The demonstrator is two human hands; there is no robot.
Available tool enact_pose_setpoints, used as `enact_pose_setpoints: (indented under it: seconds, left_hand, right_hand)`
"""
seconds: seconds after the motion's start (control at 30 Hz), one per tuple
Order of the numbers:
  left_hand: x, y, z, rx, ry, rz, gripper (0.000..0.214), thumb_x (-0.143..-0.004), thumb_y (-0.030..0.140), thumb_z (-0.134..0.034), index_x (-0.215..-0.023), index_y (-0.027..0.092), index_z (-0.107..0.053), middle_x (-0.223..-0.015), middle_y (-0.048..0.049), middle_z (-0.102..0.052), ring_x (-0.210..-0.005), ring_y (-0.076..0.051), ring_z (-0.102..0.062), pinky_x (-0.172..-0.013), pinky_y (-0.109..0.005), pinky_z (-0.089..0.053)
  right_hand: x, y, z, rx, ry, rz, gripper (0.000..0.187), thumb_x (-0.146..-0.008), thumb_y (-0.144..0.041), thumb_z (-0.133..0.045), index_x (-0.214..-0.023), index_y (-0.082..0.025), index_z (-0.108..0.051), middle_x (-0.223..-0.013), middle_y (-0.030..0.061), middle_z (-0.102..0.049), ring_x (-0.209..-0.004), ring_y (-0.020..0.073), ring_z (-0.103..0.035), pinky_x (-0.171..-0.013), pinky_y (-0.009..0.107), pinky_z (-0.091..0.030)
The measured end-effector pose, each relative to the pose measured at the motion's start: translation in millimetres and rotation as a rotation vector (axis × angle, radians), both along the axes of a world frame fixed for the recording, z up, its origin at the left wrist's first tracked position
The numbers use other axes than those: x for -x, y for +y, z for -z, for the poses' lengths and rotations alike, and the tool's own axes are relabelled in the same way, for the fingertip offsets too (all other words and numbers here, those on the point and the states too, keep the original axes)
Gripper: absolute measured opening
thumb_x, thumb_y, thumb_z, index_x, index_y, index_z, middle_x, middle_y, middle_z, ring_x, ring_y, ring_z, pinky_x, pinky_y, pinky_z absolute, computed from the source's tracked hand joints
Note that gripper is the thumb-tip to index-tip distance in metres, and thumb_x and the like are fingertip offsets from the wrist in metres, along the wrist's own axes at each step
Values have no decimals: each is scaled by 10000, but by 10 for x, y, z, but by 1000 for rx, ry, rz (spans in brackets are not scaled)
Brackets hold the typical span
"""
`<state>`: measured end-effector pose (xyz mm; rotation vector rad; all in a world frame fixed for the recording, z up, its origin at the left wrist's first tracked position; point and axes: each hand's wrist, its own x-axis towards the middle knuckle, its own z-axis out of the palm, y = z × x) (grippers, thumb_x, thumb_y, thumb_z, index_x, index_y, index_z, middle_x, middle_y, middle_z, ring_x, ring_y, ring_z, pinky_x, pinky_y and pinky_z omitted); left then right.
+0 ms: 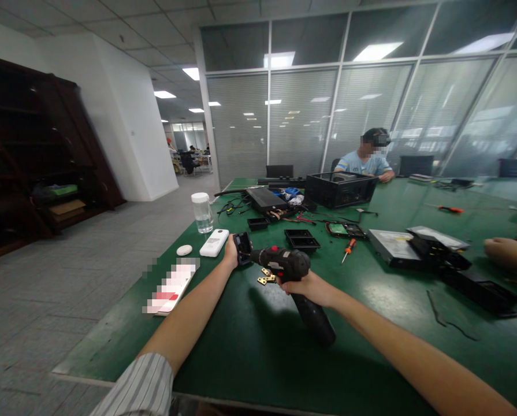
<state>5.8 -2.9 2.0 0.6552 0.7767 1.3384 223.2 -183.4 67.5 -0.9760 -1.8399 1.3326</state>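
Black with red touches, one drill [286,263] lies in the right hand [308,287], whose fingers we see wrapped around its grip. Its nose points left at one small black case [243,248], held just above the table in the left hand [231,253], the fingers closed on its side edge. We cannot tell whether drill and case touch. Below the drill, on the green table [223,352], we find a little cluster of brass-coloured pieces [262,281]; we make out at least three, but overlap spoils an exact count.

Left of the case we count one white device [214,243], one round white disc [184,250], one lidded clear jar [203,214] and one flat, pixelated object [171,294]. Beyond the hands stand two black trays, a small one [260,227] and a larger one [311,249]. To their right lie one green circuit board [339,229] and two orange-handled screwdrivers [349,247], set well apart. Farther back we see one open black chassis [341,190] and, behind it, one seated co-worker [357,164]. At the right edge, we notice one other person's hand [503,251].
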Motion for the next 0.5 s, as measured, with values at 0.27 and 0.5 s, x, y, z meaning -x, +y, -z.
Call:
enact_pose_setpoints:
  seconds: [0.27,0.5]
  left_hand:
    - [8,-30,-13,-1,-30,21,447,-868,439,-353,-833,96,-638,-629,-112,-666,-553,-226,-664,-525,-325,-533]
    - [7,-15,-4,-9,-17,16,449,-870,432,-339,-816,99,-635,-619,-111,-660,-549,-224,-661,-520,-321,-529]
  right_hand:
    - [-13,-2,4,3,-2,-5,153,-707,-243,-623,-835,-167,-589,-715,-8,-531,-671,142,-476,-628,285,-385]
    - [1,-13,-12,23,0,4,162,-701,-239,-621,-840,-164,-586,-717,-2,-531,-676,147,-475,-629,291,-386]
